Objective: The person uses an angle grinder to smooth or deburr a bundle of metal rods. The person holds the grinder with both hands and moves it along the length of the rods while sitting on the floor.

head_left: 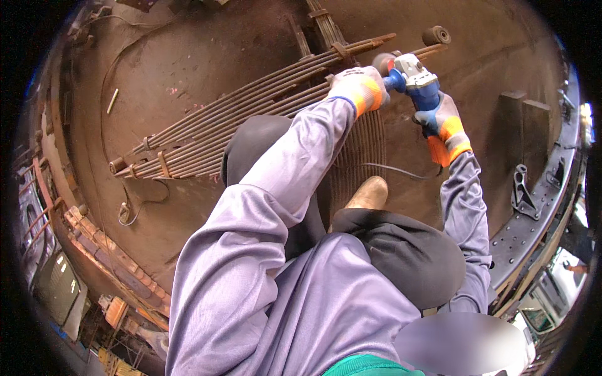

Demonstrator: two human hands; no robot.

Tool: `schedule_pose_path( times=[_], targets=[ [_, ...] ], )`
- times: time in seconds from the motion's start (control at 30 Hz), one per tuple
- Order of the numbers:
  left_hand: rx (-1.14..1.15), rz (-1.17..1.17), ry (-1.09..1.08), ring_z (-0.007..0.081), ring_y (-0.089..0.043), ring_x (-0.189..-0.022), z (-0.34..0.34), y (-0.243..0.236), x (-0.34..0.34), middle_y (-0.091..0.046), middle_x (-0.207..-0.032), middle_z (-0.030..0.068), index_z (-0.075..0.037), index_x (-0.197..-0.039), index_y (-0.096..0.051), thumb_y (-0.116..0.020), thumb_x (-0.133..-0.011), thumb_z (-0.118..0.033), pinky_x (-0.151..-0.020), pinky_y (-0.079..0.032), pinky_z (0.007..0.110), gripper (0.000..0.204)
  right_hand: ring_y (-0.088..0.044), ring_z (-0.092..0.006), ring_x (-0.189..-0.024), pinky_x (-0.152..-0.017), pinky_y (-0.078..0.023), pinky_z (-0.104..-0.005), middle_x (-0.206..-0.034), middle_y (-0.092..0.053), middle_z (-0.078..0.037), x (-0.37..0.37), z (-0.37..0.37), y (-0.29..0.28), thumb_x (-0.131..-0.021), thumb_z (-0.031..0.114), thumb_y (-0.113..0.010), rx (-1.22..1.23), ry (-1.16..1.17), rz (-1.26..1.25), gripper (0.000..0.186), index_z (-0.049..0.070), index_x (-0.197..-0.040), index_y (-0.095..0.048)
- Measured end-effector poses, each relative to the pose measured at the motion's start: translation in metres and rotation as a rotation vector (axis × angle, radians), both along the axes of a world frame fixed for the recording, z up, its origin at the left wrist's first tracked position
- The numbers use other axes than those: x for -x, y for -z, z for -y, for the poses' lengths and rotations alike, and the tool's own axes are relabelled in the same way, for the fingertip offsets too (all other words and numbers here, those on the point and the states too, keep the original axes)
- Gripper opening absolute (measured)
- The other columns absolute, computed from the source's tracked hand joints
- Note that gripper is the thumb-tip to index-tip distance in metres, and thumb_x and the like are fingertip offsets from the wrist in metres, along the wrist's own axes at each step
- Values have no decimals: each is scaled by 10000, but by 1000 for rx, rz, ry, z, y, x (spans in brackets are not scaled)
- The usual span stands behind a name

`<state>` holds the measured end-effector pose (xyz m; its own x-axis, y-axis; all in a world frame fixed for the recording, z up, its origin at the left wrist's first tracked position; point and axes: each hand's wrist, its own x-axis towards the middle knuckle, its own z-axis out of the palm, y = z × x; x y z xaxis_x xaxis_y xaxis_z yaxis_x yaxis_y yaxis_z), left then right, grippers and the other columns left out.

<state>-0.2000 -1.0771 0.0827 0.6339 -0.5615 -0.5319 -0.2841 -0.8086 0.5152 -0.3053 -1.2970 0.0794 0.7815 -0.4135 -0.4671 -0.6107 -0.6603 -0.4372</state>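
Note:
An angle grinder point(419, 76) with a blue body and a silver-white head is held out in front of me at the upper right of centre. My left hand point(359, 86), in a grey and orange work glove, is closed round its blue side handle. Gloved the same way, my right hand point(446, 120) wraps the blue body behind the head. The round disc point(384, 61) sits by the end of a long stack of rusty leaf springs point(232, 116); whether it touches them I cannot tell. My left arm and knee cover part of that stack.
More leaf springs point(325, 26) lie at the top, others point(367, 147) beneath my arms. A rolled spring eye point(436, 36) shows beyond the disc. A thin cable point(398, 169) lies on the brown floor point(182, 69). A riveted dark metal rail point(552, 188) curves along the right; my boot point(369, 193) is below the springs.

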Motion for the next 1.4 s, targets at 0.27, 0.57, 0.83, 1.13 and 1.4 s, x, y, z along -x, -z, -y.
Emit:
schedule_pose_path(
  times=[0.27,0.57,0.83,1.13,1.4],
  targets=[
    [-14,-104,16,281,-735,-1031,-11,11,-7,-752,-1108,153,-76,-1145,-751,-667,-837,-357,-883,-565,403,425,-718,-225,-821,-788,-551,-341,-944,-753,-108,-2,-18,-1,-591,212,-820,35,27,-50,485,41,-1030,-702],
    [2,-162,44,277,-681,-1176,-21,9,-26,-713,-1249,126,-105,-1232,-726,-635,-856,-263,-976,-533,403,418,-656,-159,-723,-670,-542,-332,-858,-707,-58,-1,-41,-7,-601,162,-824,-80,165,-30,412,22,-959,-677],
    [16,15,63,299,-691,-1153,-32,-7,-25,-722,-1222,140,-92,-1195,-739,-628,-860,-321,-960,-540,408,420,-658,-152,-743,-723,-545,-316,-856,-715,-49,12,-44,13,-594,165,-836,-100,162,140,412,35,-964,-708],
    [40,39,144,291,-708,-1110,0,5,7,-736,-1177,141,-70,-1173,-743,-683,-843,-381,-939,-542,395,457,-668,-175,-646,-617,-544,-348,-789,-710,-72,55,-32,-2,-617,163,-819,-103,212,129,354,29,-919,-691],
    [-27,-11,313,259,-692,-1158,74,-25,47,-715,-1248,116,-107,-1229,-722,-649,-882,-304,-937,-551,381,407,-694,-189,-769,-737,-558,-344,-894,-736,-97,124,36,12,-569,215,-831,-4,389,90,477,38,-992,-702]
  ],
)
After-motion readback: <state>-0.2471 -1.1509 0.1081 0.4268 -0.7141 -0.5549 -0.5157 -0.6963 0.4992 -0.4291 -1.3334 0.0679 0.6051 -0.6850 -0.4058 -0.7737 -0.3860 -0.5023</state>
